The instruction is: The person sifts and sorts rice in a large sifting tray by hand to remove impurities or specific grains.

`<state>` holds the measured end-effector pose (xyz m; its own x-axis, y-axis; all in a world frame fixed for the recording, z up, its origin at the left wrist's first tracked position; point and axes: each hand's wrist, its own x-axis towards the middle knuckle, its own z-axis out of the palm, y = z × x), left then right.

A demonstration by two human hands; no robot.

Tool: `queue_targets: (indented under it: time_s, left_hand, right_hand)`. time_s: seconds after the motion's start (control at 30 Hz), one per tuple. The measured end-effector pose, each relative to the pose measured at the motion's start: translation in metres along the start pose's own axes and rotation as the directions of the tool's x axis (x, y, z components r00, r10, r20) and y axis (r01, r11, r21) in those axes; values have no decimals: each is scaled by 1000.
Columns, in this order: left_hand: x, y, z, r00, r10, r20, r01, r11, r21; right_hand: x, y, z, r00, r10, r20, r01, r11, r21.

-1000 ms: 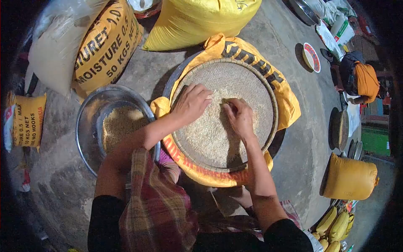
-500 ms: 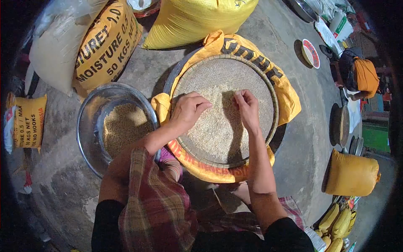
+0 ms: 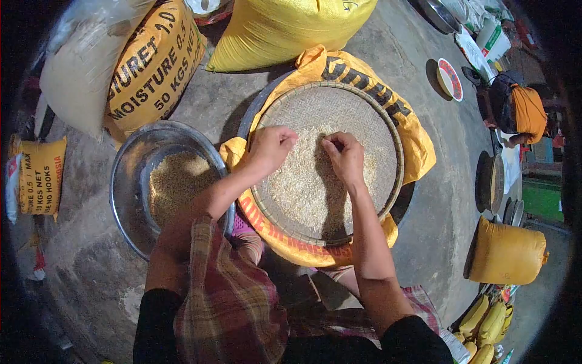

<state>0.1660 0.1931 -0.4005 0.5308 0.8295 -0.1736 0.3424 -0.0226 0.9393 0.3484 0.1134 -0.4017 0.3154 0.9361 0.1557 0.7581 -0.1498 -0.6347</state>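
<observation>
I find the grain [image 3: 303, 188] spread on the round woven tray [image 3: 327, 97], beside the metal basin [image 3: 123, 203]. Over the tray, the left hand [image 3: 271, 149] and right hand [image 3: 347, 162] have fingers curled toward the thumbs; I cannot tell whether either pinches anything.

The left forearm [image 3: 225, 193] slanted up and inward from a shadowed elbow, its wrist fairly straight, and the left hand [image 3: 273, 148] was turned back-up with fingers curled toward the thumb. The right forearm [image 3: 370, 230] rose more steeply, leaning slightly inward; the right hand [image 3: 347, 159] sat near the left but apart, thumb and forefinger drawn close, though whether their tips met was hard to tell.
</observation>
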Motion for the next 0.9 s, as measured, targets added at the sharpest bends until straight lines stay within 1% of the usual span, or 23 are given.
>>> queue_targets:
  time_s: [0.03,0.07,0.1,0.13,0.17,0.2,0.23,0.27,0.3,0.33,0.37,0.43,0.47,0.5,0.53,0.57,0.63,0.67,0.7,0.77,0.8,0.87,0.9]
  left_hand:
    - [4,4,-1,989,143,-26,-132,960,248]
    - [9,2,1,989,144,-28,-133,961,244]
    - [12,-2,5,976,202,-78,-157,909,387]
    - [16,-5,8,957,266,-118,-168,836,523]
    - [20,-8,10,957,266,-117,-170,837,520]
    - [22,-8,11,971,223,-84,-146,835,530]
    - [23,-8,12,983,177,-50,-123,832,541]
    - [21,-9,12,983,176,-46,-124,833,539]
    - [17,2,7,997,75,12,-73,894,443]
    - [13,6,4,996,-22,81,-8,938,347]
    - [11,0,5,996,-26,82,-4,937,348]
    - [8,-14,7,992,-43,117,31,994,101]
    - [7,-19,9,992,-46,115,35,994,103]
    - [4,-18,12,990,-46,137,47,999,-8]
    - [1,-16,15,986,-43,159,62,991,-118]
    - [-2,-13,19,986,-46,159,65,991,-117]
    - [-9,8,25,985,24,174,-25,1000,3]
    - [-10,17,28,980,31,195,-45,997,65]
    - [-9,15,34,980,29,196,-42,997,64]
    - [-5,4,47,955,265,132,-295,892,342]
    - [-4,5,48,952,277,129,-304,898,319]
    - [-5,6,47,959,259,113,-281,916,287]
    - [-7,9,44,965,241,101,-260,931,258]
  right_hand:
    - [-5,-1,-5,987,143,69,-152,978,142]
    - [-9,-1,-11,950,271,156,-305,914,269]
    - [-15,2,-16,950,272,155,-305,915,265]
    - [-20,7,-21,906,348,239,-421,702,574]
    - [-26,12,-26,857,383,344,-485,378,788]
    - [-28,6,-40,818,355,452,-542,213,813]
    - [-32,9,-45,816,359,452,-543,214,812]
    - [-36,11,-48,824,351,445,-519,151,842]
    - [-38,14,-50,832,341,437,-491,88,867]
    - [-40,19,-50,824,351,446,-496,63,866]
    - [-40,21,-48,822,352,448,-498,60,865]
    - [-38,24,-44,855,288,432,-488,160,858]
    - [-35,22,-40,854,287,435,-490,158,857]
    - [-31,18,-34,889,299,348,-453,456,766]
    - [-28,13,-28,924,281,261,-383,708,594]
    - [-25,7,-25,923,281,264,-385,706,594]
    - [-18,-5,-22,941,199,273,-284,904,319]
    - [-16,-8,-17,966,173,190,-218,944,246]
    - [-16,-5,-15,966,175,193,-220,944,245]
    - [-18,3,-10,989,118,85,-123,991,58]
    - [-19,4,-11,989,117,85,-122,991,55]
    - [-26,8,-17,948,288,135,-314,914,258]
    - [-29,10,-22,948,291,132,-316,914,256]
